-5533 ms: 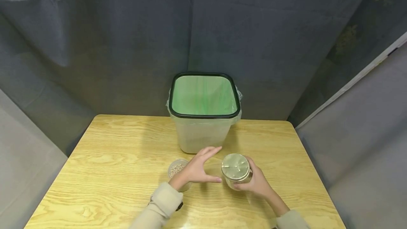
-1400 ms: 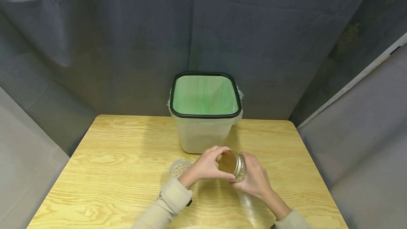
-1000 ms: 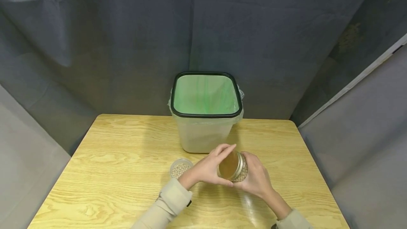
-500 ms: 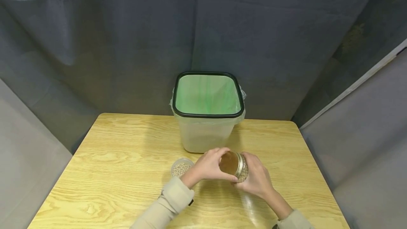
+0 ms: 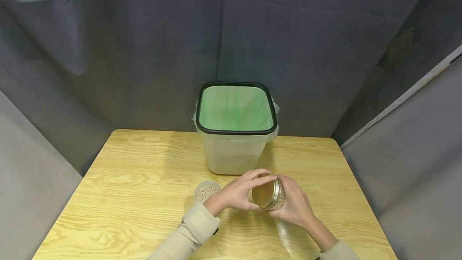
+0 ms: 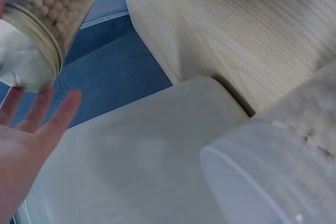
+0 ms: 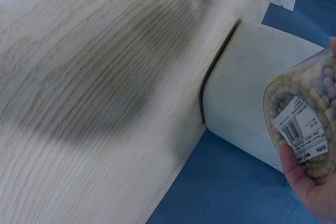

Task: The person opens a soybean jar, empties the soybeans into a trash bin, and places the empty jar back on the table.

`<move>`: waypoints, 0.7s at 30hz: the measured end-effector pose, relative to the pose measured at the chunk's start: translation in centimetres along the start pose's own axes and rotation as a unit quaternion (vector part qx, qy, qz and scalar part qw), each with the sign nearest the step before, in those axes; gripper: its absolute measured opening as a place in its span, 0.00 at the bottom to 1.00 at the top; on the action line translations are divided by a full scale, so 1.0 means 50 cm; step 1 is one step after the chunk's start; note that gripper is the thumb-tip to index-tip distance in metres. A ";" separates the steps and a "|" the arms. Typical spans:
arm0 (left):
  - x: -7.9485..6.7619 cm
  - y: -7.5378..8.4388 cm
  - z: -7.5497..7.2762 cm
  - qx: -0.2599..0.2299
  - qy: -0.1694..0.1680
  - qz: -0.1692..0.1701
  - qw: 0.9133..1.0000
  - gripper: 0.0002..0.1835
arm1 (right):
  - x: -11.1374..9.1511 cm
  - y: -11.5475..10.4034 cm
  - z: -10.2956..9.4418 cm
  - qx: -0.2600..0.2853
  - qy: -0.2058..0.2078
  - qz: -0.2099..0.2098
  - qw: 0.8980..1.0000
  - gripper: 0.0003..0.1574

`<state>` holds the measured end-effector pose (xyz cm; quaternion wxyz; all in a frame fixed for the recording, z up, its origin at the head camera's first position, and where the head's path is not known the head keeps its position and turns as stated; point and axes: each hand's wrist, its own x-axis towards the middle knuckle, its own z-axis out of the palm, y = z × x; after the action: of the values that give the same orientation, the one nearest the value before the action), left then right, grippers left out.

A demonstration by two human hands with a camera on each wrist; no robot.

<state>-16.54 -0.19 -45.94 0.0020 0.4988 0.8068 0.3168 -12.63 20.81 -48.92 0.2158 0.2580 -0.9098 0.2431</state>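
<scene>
My right hand [image 5: 291, 202] grips a clear jar [image 5: 278, 200] of round beige beads or beans, tilted with its lid towards the left. The lid has a gold rim and a silvery flat face [image 6: 23, 59] in the left wrist view. A barcode label [image 7: 302, 129] shows through the jar's base in the right wrist view. My left hand [image 5: 240, 191] is spread around the lid, fingers nearly straight; its fingertips reach the lid's edge, and firm contact cannot be told. Left of that wrist stands a second clear container [image 5: 207, 191] of similar beads, partly hidden by the arm.
Behind my hands a translucent bin [image 5: 234, 153] with a black rim and pale green liner stands at the back edge of the wooden table [image 5: 119, 196]. Grey-blue cloth [image 5: 162, 51] hangs behind and on both sides.
The jar was upright in my right hand earlier and is now tipped leftward. Half a second ago my left hand curved round the lid; its fingers have since loosened, and the jar shifted slightly right.
</scene>
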 end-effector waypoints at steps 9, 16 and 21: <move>0.003 -0.006 0.001 -0.005 0.064 -0.019 0.998 0.49 | 0.003 0.000 0.003 -0.006 0.007 -0.009 1.000 0.60; 0.011 0.006 0.008 0.002 0.092 -0.135 0.986 0.43 | 0.004 -0.005 0.006 -0.005 0.010 0.008 1.000 0.59; 0.019 0.014 0.013 -0.018 0.105 -0.214 0.971 0.37 | 0.005 -0.010 0.009 -0.006 0.014 0.014 1.000 0.57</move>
<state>-16.23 1.11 -45.80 -0.0062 0.2782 0.8846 0.3742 -12.63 20.12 -48.98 0.2269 0.2404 -0.9116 0.2443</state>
